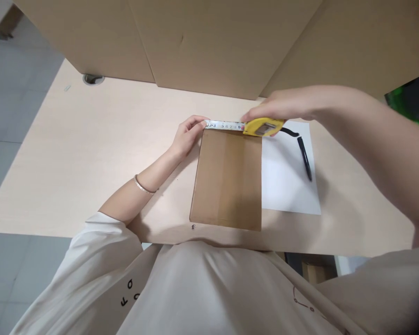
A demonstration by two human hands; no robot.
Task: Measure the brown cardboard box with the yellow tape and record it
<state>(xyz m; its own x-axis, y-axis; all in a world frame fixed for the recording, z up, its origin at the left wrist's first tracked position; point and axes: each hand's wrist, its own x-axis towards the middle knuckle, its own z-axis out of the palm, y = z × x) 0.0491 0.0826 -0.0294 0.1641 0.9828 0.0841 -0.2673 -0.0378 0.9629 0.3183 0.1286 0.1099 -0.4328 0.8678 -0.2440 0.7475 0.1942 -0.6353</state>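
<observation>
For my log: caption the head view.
Right hand holds a yellow tape measure, left hand pins its end, along the far edge of a flat brown cardboard sheet.

Pale counter [91, 139] carrying flat cardboard piece [226, 179]; white paper sheet [286, 186] lying just right of it; round grommet [93, 79] sitting far left.

The setting is an office workstation. A light wood-laminate table [91, 153] forms the work surface. A round cable grommet [93, 79] is set into it, well to the left of and beyond the fingers [195, 123] of the left hand [185, 139]. Beige partition panels [209, 46] stand along the far edge, beyond both sets of fingers. A white sheet of paper [286, 181] and a black pen [304, 157] lie nearer than, and just right of, the fingers of the right hand [282, 107]. Grey floor [10, 107] shows far left.
</observation>
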